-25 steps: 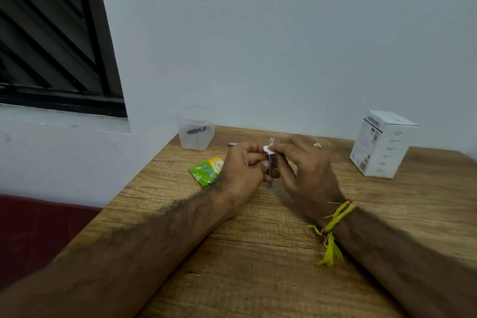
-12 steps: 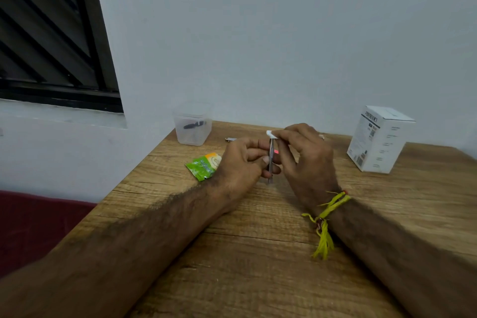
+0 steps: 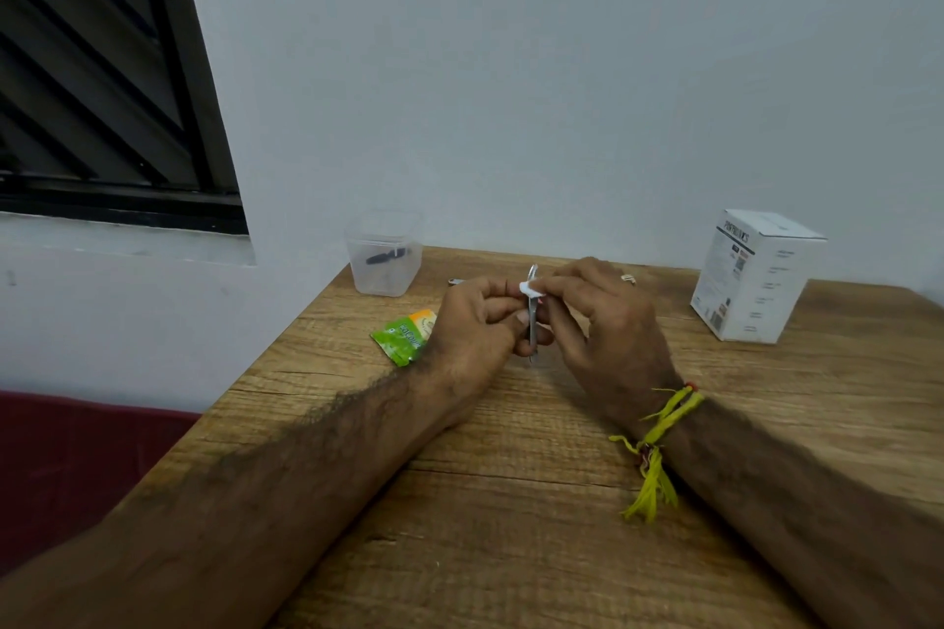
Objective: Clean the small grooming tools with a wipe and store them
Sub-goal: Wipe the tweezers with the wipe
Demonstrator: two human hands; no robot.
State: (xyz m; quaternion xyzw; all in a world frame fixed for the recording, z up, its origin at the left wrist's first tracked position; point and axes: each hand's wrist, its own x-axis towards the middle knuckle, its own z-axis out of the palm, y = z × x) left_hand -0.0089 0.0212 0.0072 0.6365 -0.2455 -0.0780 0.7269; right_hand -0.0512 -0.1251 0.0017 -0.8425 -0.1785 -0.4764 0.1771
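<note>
At centre frame, above a wood-grain table (image 3: 511,526), my left hand (image 3: 475,327) holds a slim silver metal grooming tool (image 3: 533,322) upright, thumb and fingers curled and clamped around its lower shaft. My right hand (image 3: 603,317) pinches a small folded white wipe (image 3: 531,289) against the tool's upper part, fingertips pressed together on it; the tool's curved tip shows just above the wipe.

Toward the upper left of the table, against the wall, stands a clear plastic tub (image 3: 385,266) with a dark tool (image 3: 385,256) already lying inside it. A torn green-and-orange sachet (image 3: 406,335) lies flat just left of my left wrist. A small metal piece (image 3: 456,281) sits behind my left hand, mostly hidden, and I cannot tell what it is. A white cardboard box (image 3: 756,276) stands at right, well apart from the hands.

By my reading the wiping is mid-stroke and storing is not yet done. The risks: the thin shaft could slip through a damp pinch and fall to the table, and the tiny wipe may slide off the tip, leaving bare fingertips rubbing on metal. The tub looks light, so a careless drop-in could tip it.
</note>
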